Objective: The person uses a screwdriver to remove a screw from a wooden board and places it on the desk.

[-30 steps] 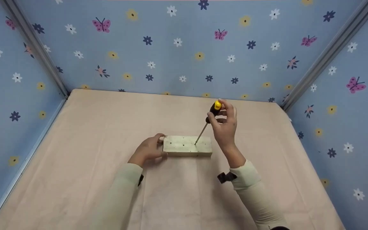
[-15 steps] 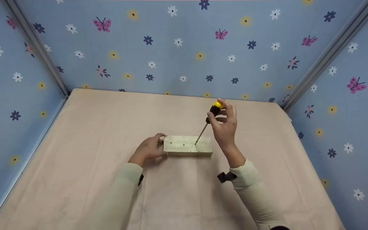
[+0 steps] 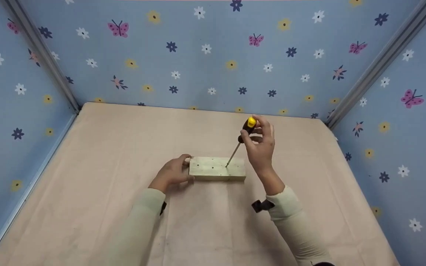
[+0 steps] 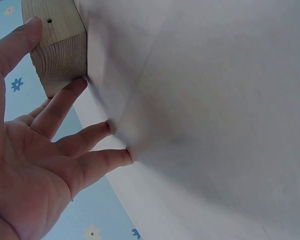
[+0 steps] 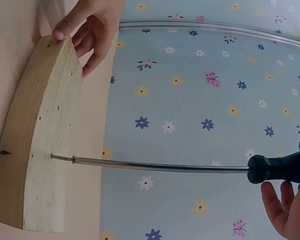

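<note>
A pale wooden block [image 3: 205, 171] with several small dark holes lies flat on the cloth. My left hand [image 3: 171, 171] steadies its left end, thumb on the near side and a finger at the far corner. In the left wrist view the other fingertips [image 4: 121, 157] touch the cloth. My right hand [image 3: 261, 149] grips the black-and-yellow handle of a screwdriver [image 3: 250, 125] with thumb and fingers, tilted above the block. In the right wrist view, the shaft's tip meets the head of a screw [image 5: 62, 158], which stands partly out of the block's top face.
A pale pinkish cloth [image 3: 105, 166] covers the table. Blue panels [image 3: 190, 62] with flowers and butterflies enclose the back and both sides, joined by grey metal posts [image 3: 379, 62]. A dark hole or knot [image 5: 5, 152] shows on the block's side.
The screwdriver's handle has turned a little in my right fingers, its yellow part facing differently. Block and left hand keep their places.
</note>
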`<state>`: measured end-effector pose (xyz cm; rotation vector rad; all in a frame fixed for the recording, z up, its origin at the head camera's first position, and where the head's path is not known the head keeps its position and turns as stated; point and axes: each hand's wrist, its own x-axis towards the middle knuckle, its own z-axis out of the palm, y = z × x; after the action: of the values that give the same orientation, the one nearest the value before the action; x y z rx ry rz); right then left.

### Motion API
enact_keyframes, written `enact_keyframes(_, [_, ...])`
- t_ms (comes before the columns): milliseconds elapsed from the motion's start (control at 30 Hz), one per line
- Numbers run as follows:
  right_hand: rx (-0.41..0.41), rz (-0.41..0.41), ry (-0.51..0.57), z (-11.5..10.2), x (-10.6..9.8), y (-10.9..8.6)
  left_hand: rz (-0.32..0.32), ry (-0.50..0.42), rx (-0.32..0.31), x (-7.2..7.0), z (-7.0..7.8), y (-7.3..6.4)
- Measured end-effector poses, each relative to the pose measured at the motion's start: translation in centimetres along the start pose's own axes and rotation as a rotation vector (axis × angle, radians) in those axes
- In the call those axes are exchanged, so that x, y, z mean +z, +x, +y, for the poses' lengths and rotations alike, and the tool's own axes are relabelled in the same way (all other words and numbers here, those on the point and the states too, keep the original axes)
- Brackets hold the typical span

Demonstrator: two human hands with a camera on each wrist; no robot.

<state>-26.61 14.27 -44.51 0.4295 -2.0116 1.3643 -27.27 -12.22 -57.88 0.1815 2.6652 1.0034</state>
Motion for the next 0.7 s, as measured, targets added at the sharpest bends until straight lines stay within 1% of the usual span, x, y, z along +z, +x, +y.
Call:
enact_keyframes(133, [-0.011,-0.023,0.029,0.05,0.02,-0.05,0.005,0.004,0.008,0.00,-0.02,0.01])
enact_keyframes(200, [-0.005,-0.027,0.025,0.07,0.04,-0.10,0.005,0.003,0.004,-0.01,0.00,0.01])
enact_keyframes(333, [-0.006,0.001,0.025,0.07,0.04,-0.11,-0.001,-0.003,0.005,0.00,0.06,0.00])
enact_keyframes(433, [-0.041,0.014,0.040,0.04,0.06,-0.10,-0.005,-0.007,0.005,-0.01,0.08,0.00])
enact_keyframes(567, [-0.088,-0.010,0.055,0.03,0.09,-0.18,-0.007,-0.003,-0.004,-0.04,0.10,-0.03])
enact_keyframes(700, [-0.088,-0.004,0.047,0.06,0.12,-0.12,-0.004,0.004,-0.004,-0.03,0.10,-0.02])
